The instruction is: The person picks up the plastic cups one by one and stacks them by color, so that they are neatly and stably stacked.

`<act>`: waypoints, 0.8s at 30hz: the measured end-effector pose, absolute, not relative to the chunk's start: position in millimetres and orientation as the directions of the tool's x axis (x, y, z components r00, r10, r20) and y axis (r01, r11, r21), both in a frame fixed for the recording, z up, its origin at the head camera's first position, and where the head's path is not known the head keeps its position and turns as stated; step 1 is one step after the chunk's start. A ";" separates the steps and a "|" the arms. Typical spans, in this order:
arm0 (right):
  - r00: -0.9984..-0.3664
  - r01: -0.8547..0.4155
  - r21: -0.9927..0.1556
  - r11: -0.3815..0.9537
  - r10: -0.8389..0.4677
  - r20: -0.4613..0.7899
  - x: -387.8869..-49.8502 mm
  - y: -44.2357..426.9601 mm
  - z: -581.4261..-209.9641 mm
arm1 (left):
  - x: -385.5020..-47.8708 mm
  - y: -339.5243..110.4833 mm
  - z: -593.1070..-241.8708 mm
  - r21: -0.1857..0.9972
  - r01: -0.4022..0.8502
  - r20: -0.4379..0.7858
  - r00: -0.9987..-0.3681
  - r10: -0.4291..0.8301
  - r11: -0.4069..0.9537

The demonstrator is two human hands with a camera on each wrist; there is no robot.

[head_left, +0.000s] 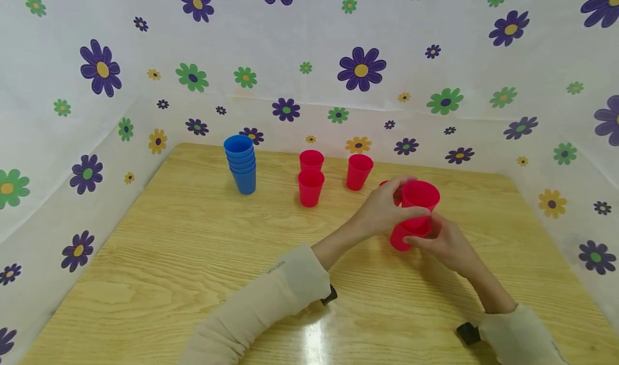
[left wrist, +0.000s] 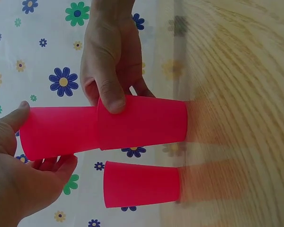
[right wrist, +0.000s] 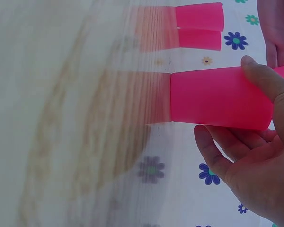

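Note:
My left hand (head_left: 387, 209) grips a red cup (head_left: 420, 195) near its rim; its lower end sits in the mouth of a second red cup (head_left: 401, 237). Around that lower cup (right wrist: 217, 99), which stands on the table, my right hand (head_left: 452, 247) curls its thumb and fingers. In the left wrist view the upper cup (left wrist: 61, 130) is pinched by my left hand (left wrist: 28, 175), and the right hand (left wrist: 111, 61) has its thumb on the lower cup (left wrist: 144, 123). Another red cup (left wrist: 142, 184) stands beside them, mostly hidden behind my left hand in the head view.
On the wooden table (head_left: 193, 263), a stack of several blue cups (head_left: 245, 179) stands at the back left. Two red cups stand one behind the other, the front one (head_left: 310, 188) nearer me, with another red cup (head_left: 359, 172) to their right. A flowered cloth (head_left: 309, 91) hangs behind.

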State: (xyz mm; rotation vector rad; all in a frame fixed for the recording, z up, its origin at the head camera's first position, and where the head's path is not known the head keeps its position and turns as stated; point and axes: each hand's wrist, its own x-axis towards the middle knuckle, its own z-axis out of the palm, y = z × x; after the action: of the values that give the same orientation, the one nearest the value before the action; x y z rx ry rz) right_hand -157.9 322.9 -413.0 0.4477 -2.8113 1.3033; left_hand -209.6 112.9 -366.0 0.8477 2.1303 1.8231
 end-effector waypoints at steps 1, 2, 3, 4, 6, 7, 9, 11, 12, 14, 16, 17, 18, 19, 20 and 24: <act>-0.959 -0.262 -0.743 0.616 -0.251 0.130 -158.1 322.7 -413.0 | -209.3 113.1 -366.2 0.958 0.278 0.195 -0.813 0.549 0.072; -0.959 -0.264 -0.738 0.621 -0.252 0.132 -158.0 322.5 -412.7 | -208.9 113.2 -366.6 0.960 0.270 0.185 -0.814 0.551 0.077; -0.959 -0.265 -0.734 0.625 -0.249 0.134 -157.9 322.1 -412.2 | -208.7 113.4 -367.0 0.961 0.263 0.177 -0.815 0.552 0.080; -0.959 -0.266 -0.730 0.630 -0.248 0.135 -157.7 321.9 -411.7 | -208.6 114.0 -367.5 0.962 0.260 0.172 -0.815 0.554 0.083; -0.960 -0.265 -0.725 0.635 -0.246 0.135 -157.2 321.9 -411.0 | -208.6 115.3 -368.1 0.961 0.259 0.166 -0.814 0.557 0.092; -0.960 -0.265 -0.724 0.637 -0.246 0.135 -157.4 322.0 -411.5 | -208.7 115.9 -368.5 0.960 0.263 0.166 -0.813 0.557 0.098; -0.959 -0.266 -0.724 0.637 -0.248 0.135 -157.8 322.3 -412.6 | -209.1 117.2 -369.2 0.955 0.273 0.164 -0.812 0.560 0.115; -0.958 -0.269 -0.726 0.633 -0.253 0.135 -158.3 323.5 -414.4 | -209.4 118.7 -370.2 0.952 0.278 0.162 -0.807 0.568 0.124; -0.957 -0.272 -0.726 0.632 -0.255 0.136 -158.6 324.0 -415.4 | -209.4 119.0 -370.9 0.952 0.278 0.157 -0.805 0.572 0.129; -0.956 -0.277 -0.729 0.627 -0.259 0.140 -158.6 324.2 -415.8 | -209.2 119.3 -372.4 0.949 0.282 0.151 -0.797 0.585 0.140; -0.957 -0.274 -0.733 0.623 -0.255 0.141 -158.2 324.1 -415.5 | -209.6 119.0 -374.5 0.949 0.283 0.150 -0.792 0.592 0.138; -0.957 -0.271 -0.737 0.619 -0.253 0.140 -158.0 323.8 -415.3 | -210.1 118.6 -375.7 0.948 0.285 0.152 -0.794 0.588 0.139; -0.959 -0.266 -0.743 0.614 -0.249 0.138 -157.8 323.5 -414.9 | -210.7 117.9 -377.0 0.947 0.288 0.158 -0.800 0.579 0.140; -0.961 -0.259 -0.748 0.611 -0.243 0.134 -157.6 323.2 -414.6 | -211.7 117.0 -378.4 0.947 0.292 0.170 -0.807 0.565 0.131; -0.963 -0.251 -0.754 0.607 -0.238 0.129 -157.3 322.9 -414.3 | -213.0 115.9 -379.8 0.950 0.291 0.184 -0.818 0.544 0.116; -0.973 -0.207 -0.767 0.607 -0.209 0.097 -156.3 321.3 -412.1 | -219.3 110.5 -384.9 0.942 0.325 0.262 -0.872 0.414 0.089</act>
State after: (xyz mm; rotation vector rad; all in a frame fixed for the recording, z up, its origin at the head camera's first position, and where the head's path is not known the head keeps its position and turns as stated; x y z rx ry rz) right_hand -156.3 321.3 -412.1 0.3644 -2.8185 1.3450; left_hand -219.3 110.5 -384.9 0.7700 2.2645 1.9261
